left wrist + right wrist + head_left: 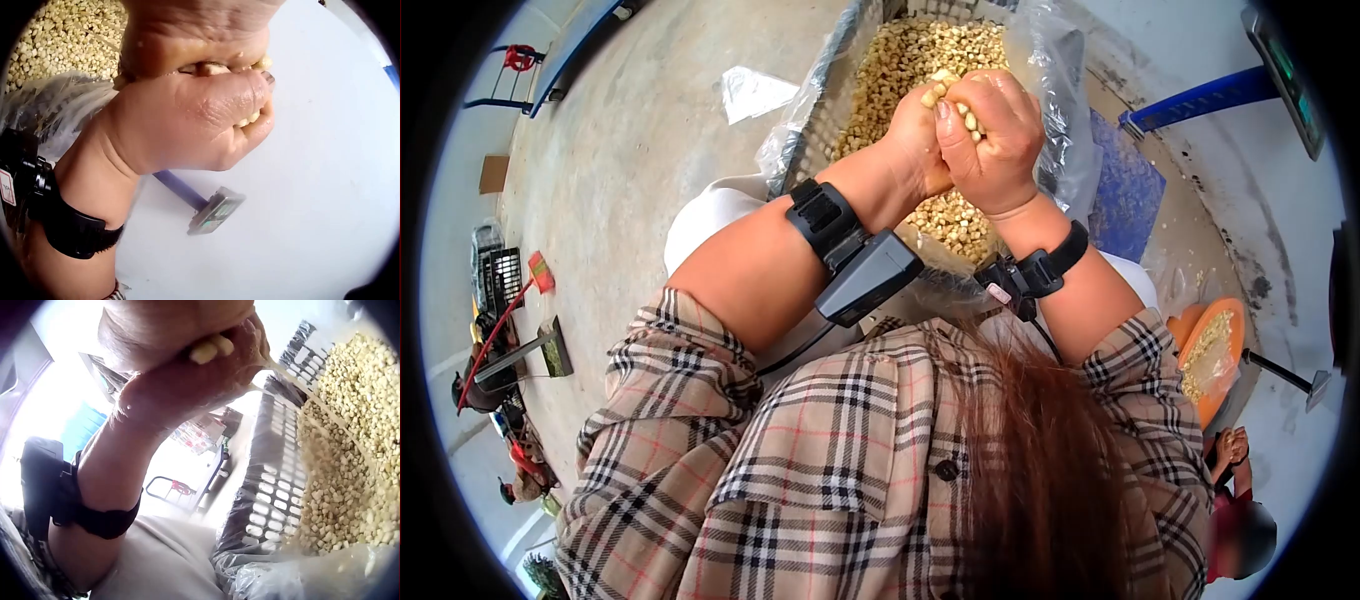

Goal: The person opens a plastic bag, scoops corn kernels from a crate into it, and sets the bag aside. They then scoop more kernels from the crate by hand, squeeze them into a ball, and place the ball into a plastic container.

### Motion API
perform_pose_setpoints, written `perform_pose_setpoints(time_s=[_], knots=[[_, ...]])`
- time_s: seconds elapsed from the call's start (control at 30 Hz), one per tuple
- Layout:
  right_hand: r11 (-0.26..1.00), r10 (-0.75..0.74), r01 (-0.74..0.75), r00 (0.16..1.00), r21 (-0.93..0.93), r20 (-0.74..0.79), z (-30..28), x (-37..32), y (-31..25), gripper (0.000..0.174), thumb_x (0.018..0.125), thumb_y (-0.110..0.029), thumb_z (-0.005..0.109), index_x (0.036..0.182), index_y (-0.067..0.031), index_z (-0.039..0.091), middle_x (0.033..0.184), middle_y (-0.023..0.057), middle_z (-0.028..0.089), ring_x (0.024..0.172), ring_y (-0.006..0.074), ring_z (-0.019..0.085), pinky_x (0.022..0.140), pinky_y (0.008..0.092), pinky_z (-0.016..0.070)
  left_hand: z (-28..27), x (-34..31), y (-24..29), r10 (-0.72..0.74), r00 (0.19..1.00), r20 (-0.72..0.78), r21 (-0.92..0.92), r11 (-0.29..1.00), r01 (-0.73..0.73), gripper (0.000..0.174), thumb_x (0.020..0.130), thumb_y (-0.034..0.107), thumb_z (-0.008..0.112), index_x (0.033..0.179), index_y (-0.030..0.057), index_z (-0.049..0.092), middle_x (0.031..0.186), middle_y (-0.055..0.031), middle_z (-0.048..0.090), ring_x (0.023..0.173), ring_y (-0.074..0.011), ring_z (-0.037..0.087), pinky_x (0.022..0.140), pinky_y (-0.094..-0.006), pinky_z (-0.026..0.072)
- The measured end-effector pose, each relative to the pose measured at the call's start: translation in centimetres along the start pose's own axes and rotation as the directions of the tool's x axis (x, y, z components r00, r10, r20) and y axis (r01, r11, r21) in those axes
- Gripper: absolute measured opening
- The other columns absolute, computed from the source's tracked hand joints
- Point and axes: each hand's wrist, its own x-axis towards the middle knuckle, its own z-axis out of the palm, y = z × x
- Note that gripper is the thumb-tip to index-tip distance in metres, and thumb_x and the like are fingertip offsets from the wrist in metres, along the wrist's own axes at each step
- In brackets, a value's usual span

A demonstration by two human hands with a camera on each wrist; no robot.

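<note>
Concrete floor [620, 150] is stretching away around a seated person in a plaid shirt [850, 450], who is leaning over a dark mesh basket [808, 130]. A clear bag [1060, 100] is lining the basket, and a heap [900, 60] of pale kernels is filling it.

The left hand [915, 135] and right hand [1000, 135] are meeting in front of the chest. Both are curling into one shared grip, knuckles pressed together, around a small clump [945, 92] of the same kernels. A few yellow pieces are peeking out at the top of the grip. From the left wrist, more are showing between the curled fingers of the left hand [187, 119] and the right hand [194, 31] above it. From the right wrist, the pieces are poking out where the two palms are closing.

The clump is sitting inside the grip, with neither hand nearer than the other. Its long axis cannot be told, as the fingers are hiding most of it. The grip is hanging directly over the near part of the heap, apart from it, with the basket wall [269, 487] lying just below and ahead.

Off to the person's right, an orange basin [1185, 325] is holding a smaller share of kernels, well apart from the hands.
</note>
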Motion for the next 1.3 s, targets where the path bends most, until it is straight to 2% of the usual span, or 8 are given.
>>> perform_pose_setpoints(time_s=[0.3, 0.43, 0.53, 0.67, 1.0, 1.07, 1.2, 1.3], knots=[[0.987, -0.035, 0.041, 0.998, -0.156, 0.046, -0.6, 1.1, 0.0, 0.044, 0.076, -0.041, 0.059, 0.108, -0.0113, 0.062, 0.116, 0.0135, 0.053, 0.094, 0.0279, 0.055, 0.084, 0.0391, 0.0374, 1.0, -1.5, 1.4, -0.077, 0.981, 0.180, -0.164, 0.981, 0.107, 0.035, 0.090, 0.033, 0.038, 0.098, 0.0047, 0.056, 0.097, -0.0153, 0.061, 0.089, -0.0282, 0.060, 0.081, -0.0397, 0.0492], [0.997, -0.045, 0.050, 0.996, -0.058, 0.077, -0.4, 0.7, 0.3, 0.034, 0.079, -0.032, 0.057, 0.101, -0.0077, 0.064, 0.106, 0.0123, 0.059, 0.091, 0.0279, 0.058, 0.086, 0.0414, 0.0384, 3.6, -3.1, 1.0, -0.028, 0.986, -0.163, -0.042, 0.999, 0.022, 0.032, 0.091, 0.031, 0.037, 0.098, 0.0057, 0.055, 0.098, -0.0132, 0.060, 0.089, -0.0256, 0.059, 0.080, -0.0385, 0.0497], [0.998, 0.050, -0.052, 0.996, 0.027, 0.075, -0.2, 0.0, -0.1, 0.022, 0.078, -0.023, 0.058, 0.093, -0.0083, 0.064, 0.096, 0.0090, 0.063, 0.088, 0.0260, 0.060, 0.087, 0.0427, 0.0397, 1.2, -2.6, 1.0, -0.101, 0.962, 0.254, -0.153, 0.978, 0.143, 0.029, 0.092, 0.027, 0.036, 0.097, 0.0058, 0.054, 0.097, -0.0121, 0.058, 0.087, -0.0240, 0.059, 0.080, -0.0371, 0.0496], [1.000, -0.021, 0.021, 1.000, -0.020, 0.023, -0.1, -0.2, -0.2, 0.013, 0.077, -0.017, 0.057, 0.086, -0.0098, 0.063, 0.089, 0.0055, 0.063, 0.083, 0.0243, 0.060, 0.090, 0.0466, 0.0380, -0.8, -1.6, 0.2, -0.021, 0.941, 0.338, -0.166, 0.983, 0.081, 0.031, 0.092, 0.027, 0.034, 0.099, 0.0060, 0.055, 0.102, -0.0114, 0.058, 0.092, -0.0245, 0.058, 0.083, -0.0378, 0.0482], [0.951, 0.267, -0.280, 0.958, 0.132, 0.105, -0.1, 0.0, -0.3, 0.041, 0.086, -0.039, 0.050, 0.113, -0.0099, 0.058, 0.125, 0.0180, 0.047, 0.111, 0.0302, 0.048, 0.100, 0.0416, 0.0277, 2.5, -2.1, 1.1, 0.008, 0.953, -0.302, 0.045, 0.999, 0.006, 0.033, 0.088, 0.038, 0.042, 0.094, 0.0111, 0.059, 0.096, -0.0099, 0.062, 0.091, -0.0256, 0.059, 0.081, -0.0394, 0.0479], [0.755, 0.518, -0.514, 0.848, 0.406, 0.110, 0.2, -0.6, 0.1, 0.050, 0.089, -0.043, 0.045, 0.126, -0.0093, 0.047, 0.130, 0.0176, 0.042, 0.119, 0.0285, 0.042, 0.102, 0.0361, 0.0276, 1.0, -1.1, 1.6, 0.049, 0.984, -0.169, 0.006, 0.999, -0.049, 0.030, 0.086, 0.036, 0.046, 0.092, 0.0102, 0.060, 0.093, -0.0085, 0.064, 0.085, -0.0258, 0.061, 0.080, -0.0375, 0.0482], [-0.147, 0.824, -0.588, 0.371, 0.795, 0.427, 0.8, -0.8, -0.7, 0.052, 0.088, -0.045, 0.046, 0.126, -0.0084, 0.044, 0.124, 0.0099, 0.048, 0.115, 0.0224, 0.045, 0.096, 0.0360, 0.0362, 2.3, -1.4, 1.7, 0.375, 0.914, -0.153, 0.465, 0.844, -0.269, 0.033, 0.089, 0.035, 0.045, 0.091, 0.0061, 0.060, 0.091, -0.0097, 0.063, 0.086, -0.0227, 0.061, 0.082, -0.0371, 0.0485], [-0.485, 0.766, -0.443, 0.201, 0.754, 0.611, 0.3, 0.4, -1.7, 0.044, 0.088, -0.045, 0.047, 0.111, -0.0091, 0.052, 0.109, 0.0044, 0.056, 0.102, 0.0192, 0.053, 0.087, 0.0368, 0.0436, 1.6, -1.1, 1.2, 0.608, 0.756, 0.241, 0.854, 0.237, -0.463, 0.028, 0.089, 0.029, 0.049, 0.092, 0.0045, 0.062, 0.091, -0.0090, 0.060, 0.087, -0.0232, 0.058, 0.080, -0.0344, 0.0455]])
